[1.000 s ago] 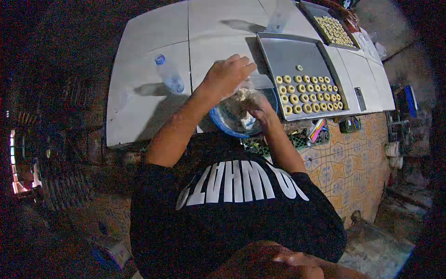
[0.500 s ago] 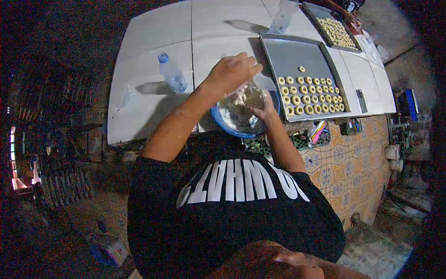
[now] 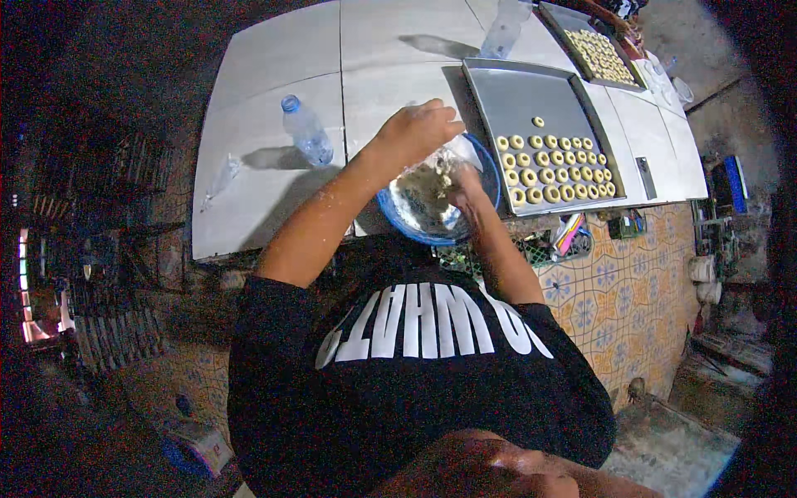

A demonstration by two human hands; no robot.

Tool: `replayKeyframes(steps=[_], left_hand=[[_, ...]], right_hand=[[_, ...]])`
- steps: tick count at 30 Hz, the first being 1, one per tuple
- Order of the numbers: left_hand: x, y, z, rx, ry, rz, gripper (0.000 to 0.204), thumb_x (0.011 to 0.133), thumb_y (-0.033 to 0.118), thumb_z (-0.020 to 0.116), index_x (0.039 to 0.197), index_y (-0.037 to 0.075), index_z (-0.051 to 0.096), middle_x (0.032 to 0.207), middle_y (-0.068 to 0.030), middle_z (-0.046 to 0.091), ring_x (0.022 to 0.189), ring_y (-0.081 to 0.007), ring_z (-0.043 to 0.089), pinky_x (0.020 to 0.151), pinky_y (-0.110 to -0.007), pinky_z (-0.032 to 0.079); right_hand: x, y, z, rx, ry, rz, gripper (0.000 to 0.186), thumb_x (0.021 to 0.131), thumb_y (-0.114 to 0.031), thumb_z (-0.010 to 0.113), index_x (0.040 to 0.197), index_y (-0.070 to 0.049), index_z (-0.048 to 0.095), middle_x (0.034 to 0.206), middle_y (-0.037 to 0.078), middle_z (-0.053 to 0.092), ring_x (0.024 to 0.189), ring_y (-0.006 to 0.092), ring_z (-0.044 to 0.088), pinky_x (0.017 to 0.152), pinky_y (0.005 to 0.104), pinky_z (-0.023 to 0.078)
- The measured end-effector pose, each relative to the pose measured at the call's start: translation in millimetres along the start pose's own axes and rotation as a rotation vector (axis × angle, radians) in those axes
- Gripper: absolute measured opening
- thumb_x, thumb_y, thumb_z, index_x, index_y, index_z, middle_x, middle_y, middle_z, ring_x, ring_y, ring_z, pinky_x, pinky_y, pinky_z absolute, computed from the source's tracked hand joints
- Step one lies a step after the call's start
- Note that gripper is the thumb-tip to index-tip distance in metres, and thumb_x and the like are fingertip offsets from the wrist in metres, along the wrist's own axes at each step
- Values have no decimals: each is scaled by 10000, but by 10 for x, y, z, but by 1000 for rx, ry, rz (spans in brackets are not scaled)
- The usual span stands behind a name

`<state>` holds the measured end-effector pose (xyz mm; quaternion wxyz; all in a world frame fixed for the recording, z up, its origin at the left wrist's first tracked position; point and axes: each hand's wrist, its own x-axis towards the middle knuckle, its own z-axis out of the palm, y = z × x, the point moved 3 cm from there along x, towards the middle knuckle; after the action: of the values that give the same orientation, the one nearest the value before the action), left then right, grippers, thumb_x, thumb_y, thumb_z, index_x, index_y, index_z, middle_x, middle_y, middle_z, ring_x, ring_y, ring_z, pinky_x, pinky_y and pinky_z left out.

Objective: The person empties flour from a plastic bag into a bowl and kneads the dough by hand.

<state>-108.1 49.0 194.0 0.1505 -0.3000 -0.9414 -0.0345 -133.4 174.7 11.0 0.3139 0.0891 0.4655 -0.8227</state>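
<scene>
A round blue-rimmed bowl (image 3: 496,176) stands at the table's near edge, with white flour or crumbly dough (image 3: 411,203) inside. Over its far left side my left hand (image 3: 422,131) is closed in a fist. A pale, translucent sheet (image 3: 470,151), perhaps plastic, shows beside that hand above the bowl; whether the fist grips it is unclear. My right hand (image 3: 466,189) reaches into the bowl from the right, touching pale crumbs, its fingers partly hidden and blurred. Right of the bowl lies a metal tray (image 3: 523,95) with rows of small ring-shaped dough pieces (image 3: 546,175).
A clear bottle (image 3: 307,133) and a crumpled clear plastic piece (image 3: 222,178) are on the white table (image 3: 278,51) at left. Another clear bottle (image 3: 505,31) is at the back. A second tray of rings (image 3: 598,56) sits far right. A dark phone (image 3: 645,178) lies near the right edge.
My right hand has shifted slightly inside the bowl, and the crumbs by its fingers have moved. My left hand stays closed in nearly the same place, moved slightly left.
</scene>
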Motion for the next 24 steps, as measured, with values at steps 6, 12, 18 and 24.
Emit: replayKeyframes(steps=[6,12,18,24], left_hand=[[-62,-39,-24,-83,16,-19,206,764,78,559,959,102,620,911,-80,592,943,-263,587,793,-350,529],[-64,-69,52,-87,34,-5,213,778,108,545,977,125,619,906,-70,577,937,-268,581,795,-352,521],[-85,-166,319,-238,44,-137,235,767,92,556,987,135,624,929,-69,571,962,-255,567,835,-336,505],[-135,-111,98,-82,-63,-57,218,792,132,564,992,159,647,887,-83,630,893,-285,628,763,-390,541]], right_hand=[[-124,-83,52,-112,-347,-411,367,909,-208,487,1244,-61,514,1198,108,576,1036,239,599,884,414,517],[276,49,-137,-163,-170,-12,391,870,-84,560,1256,-55,504,1212,124,570,1027,243,608,879,410,523],[417,174,-108,91,-226,-69,361,865,-149,582,1200,-23,534,1147,117,603,1012,257,606,849,411,531],[208,18,-30,120,-162,-16,362,871,-219,536,1184,-39,555,1118,115,615,1003,231,609,842,397,531]])
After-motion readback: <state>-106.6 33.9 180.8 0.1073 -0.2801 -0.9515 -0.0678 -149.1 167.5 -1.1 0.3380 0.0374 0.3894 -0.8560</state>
